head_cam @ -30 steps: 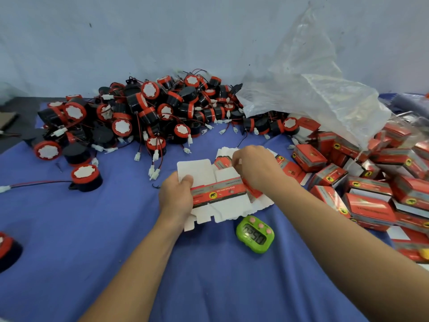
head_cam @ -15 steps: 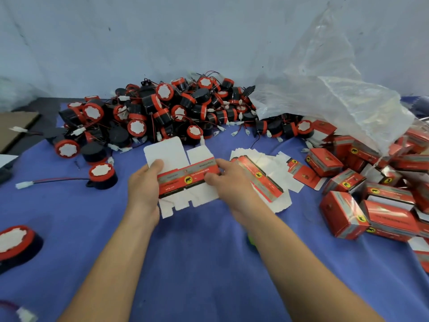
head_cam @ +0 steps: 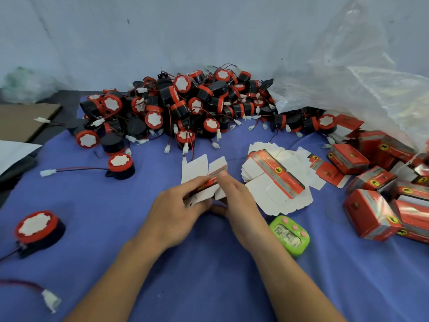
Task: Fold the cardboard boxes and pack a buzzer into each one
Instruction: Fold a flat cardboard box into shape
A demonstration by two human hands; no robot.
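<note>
Two hands are working at centre frame: left hand (head_cam: 178, 208) and right hand (head_cam: 239, 203) are both holding one flat cardboard box (head_cam: 204, 173), white flaps pointing up-frame, red printed band running across its middle. Left grip is curling round the box's left edge, fingers over the front, thumb hidden. Right grip is pinching the right side, fingertips lying on the red band. Box is tilting slightly; can't tell whether it's touching the blue surface (head_cam: 116, 228) or hanging just above it. It isn't formed up yet, panels are lying flat against each other. Stack of flat boxes (head_cam: 274, 177) is sitting just right of the hands, fanned out, the top one's red band running diagonally. Pile of buzzers (head_cam: 185, 105) is filling the upper centre: black bodies, red rims, white round faces, red-black wires and white plugs trailing down-frame toward the hands. One loose buzzer (head_cam: 120, 165) is lying left of centre, its wire stretching left. Another buzzer (head_cam: 37, 228) is sitting near the left edge, lower down. Folded boxes (head_cam: 371, 214) are heaping at the right edge, red with yellow round logos. Clear plastic bag (head_cam: 359, 89) is draping over the upper right, partly covering that heap. Green timer (head_cam: 290, 235) is lying just beside the right wrist, display facing up, digits too blurred to read. Brown cardboard sheet (head_cam: 23, 119) is lying at the far left edge.
</note>
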